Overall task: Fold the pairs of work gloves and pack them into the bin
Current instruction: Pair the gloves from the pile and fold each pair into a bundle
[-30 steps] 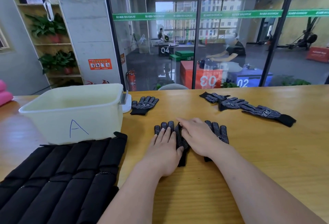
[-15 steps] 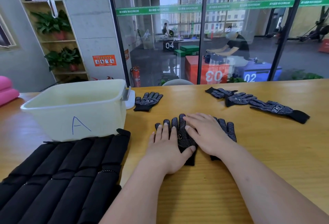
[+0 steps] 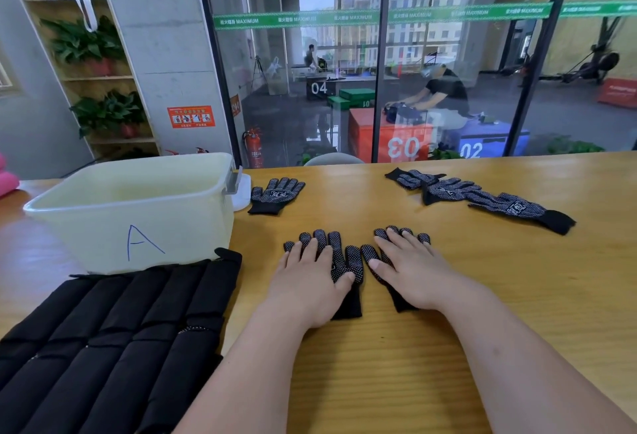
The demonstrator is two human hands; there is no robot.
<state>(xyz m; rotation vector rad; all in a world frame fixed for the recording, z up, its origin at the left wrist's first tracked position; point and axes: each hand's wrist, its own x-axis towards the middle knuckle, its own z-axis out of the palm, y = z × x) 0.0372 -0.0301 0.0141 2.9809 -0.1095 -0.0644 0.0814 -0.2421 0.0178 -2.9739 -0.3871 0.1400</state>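
Note:
Two black dotted work gloves lie side by side on the wooden table (image 3: 448, 347). My left hand (image 3: 310, 282) lies flat on the left glove (image 3: 341, 261), fingers straight. My right hand (image 3: 410, 271) presses flat on the right glove (image 3: 372, 256), whose fingertips and cuff stick out from under it. The pale plastic bin (image 3: 131, 213) marked "A" stands at the left, open, with nothing showing inside. A single glove (image 3: 275, 194) lies beside the bin. Several more gloves (image 3: 482, 197) lie in a row at the far right.
A black quilted pad (image 3: 113, 337) covers the table's near left, touching the bin's front. A white disc (image 3: 244, 192) sits behind the bin's right corner. A glass wall runs along the table's far edge. Bare wood spreads at the near right.
My right hand has slid rightward off the left glove onto the right one. The two gloves now lie apart side by side rather than overlapping.

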